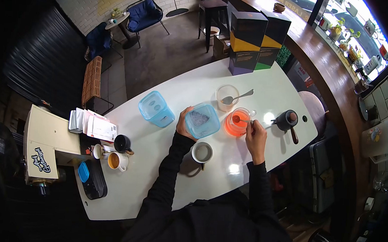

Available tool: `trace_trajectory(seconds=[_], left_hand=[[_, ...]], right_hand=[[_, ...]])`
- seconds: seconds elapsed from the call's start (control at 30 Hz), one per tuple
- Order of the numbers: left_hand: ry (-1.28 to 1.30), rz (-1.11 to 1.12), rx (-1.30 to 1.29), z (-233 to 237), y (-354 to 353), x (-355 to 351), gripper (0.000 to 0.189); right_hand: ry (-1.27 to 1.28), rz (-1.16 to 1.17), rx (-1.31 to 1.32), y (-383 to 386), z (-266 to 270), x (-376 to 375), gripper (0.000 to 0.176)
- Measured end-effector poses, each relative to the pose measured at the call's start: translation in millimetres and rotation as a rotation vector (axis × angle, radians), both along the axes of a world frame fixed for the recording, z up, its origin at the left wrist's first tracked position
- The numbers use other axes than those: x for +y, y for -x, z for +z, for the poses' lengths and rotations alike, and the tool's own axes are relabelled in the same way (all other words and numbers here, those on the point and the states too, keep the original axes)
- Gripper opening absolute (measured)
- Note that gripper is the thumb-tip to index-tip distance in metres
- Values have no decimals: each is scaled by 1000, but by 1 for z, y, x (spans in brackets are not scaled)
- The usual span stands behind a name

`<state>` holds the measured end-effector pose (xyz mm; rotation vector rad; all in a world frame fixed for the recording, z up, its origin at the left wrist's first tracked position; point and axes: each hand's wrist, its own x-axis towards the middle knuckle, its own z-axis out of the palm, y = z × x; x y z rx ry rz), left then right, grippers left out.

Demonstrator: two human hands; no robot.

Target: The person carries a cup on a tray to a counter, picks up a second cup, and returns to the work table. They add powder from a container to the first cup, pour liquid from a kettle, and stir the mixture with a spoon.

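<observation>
My left hand (pixel 184 123) is wrapped round the left side of a translucent blue container (pixel 202 120), which has something whitish at its bottom. My right hand (pixel 256 139) pinches the handle of a spoon (pixel 244 120), its bowl in a glass cup of orange-red liquid (pixel 235 128). Behind that cup stands a clear cup (pixel 226 96) with another spoon (pixel 243 95) resting in it. A mug (pixel 202 152) with greyish contents sits nearer to me, between my forearms. Left of my left hand is a second blue container (pixel 155 108).
On the white table (pixel 144 179), mugs (pixel 117 161), packets (pixel 99 126) and a black tray (pixel 97 184) stand left. A dark pot (pixel 286 120) with a wooden handle is at the right, stacked boxes (pixel 248 30) at the back. A wooden counter (pixel 311 54) runs beyond.
</observation>
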<state>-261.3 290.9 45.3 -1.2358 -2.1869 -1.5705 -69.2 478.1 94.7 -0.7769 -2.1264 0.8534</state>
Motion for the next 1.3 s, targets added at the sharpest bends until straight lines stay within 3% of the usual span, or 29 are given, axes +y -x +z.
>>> trace_trajectory(seconds=[0.27,0.37,0.43,0.47,0.53,0.67,0.73,0.87,0.93,0.97,1.07,1.13,1.23,1.3], left_hand=[[18,31,-64,-5,10,-4,90],[-141,-76,-437,-31,23,0,66],[-250,-152,-683,-27,24,3,51],[-253,-149,-680,-26,21,-1,51],[-14,-11,-60,19,2,-7,44],[-63,11,80,25,0,-9,40],[90,25,142,7,10,-11,41],[108,39,105,-20,16,-11,36],[3,-105,-169,-46,28,-4,38],[2,-103,-166,-50,30,-6,38],[104,-179,-164,-34,27,-10,47],[114,-221,-304,-30,28,-11,45],[216,-247,-188,-17,22,-11,43],[81,-295,-333,-6,19,-7,38]], right_hand=[[-12,-40,-95,-3,6,6,30],[-27,-102,-187,-2,19,12,30],[-67,-109,-8,7,28,19,32],[-69,-76,-22,11,31,24,38],[-94,-38,15,24,37,33,39],[-10,54,94,51,45,47,37],[76,95,93,63,44,53,26],[79,140,115,78,37,61,20],[113,172,118,80,40,57,18],[112,174,120,78,42,55,18],[81,231,52,65,61,42,16],[-34,306,121,58,69,35,15],[-61,368,106,49,70,33,14],[-82,354,142,44,69,33,14]])
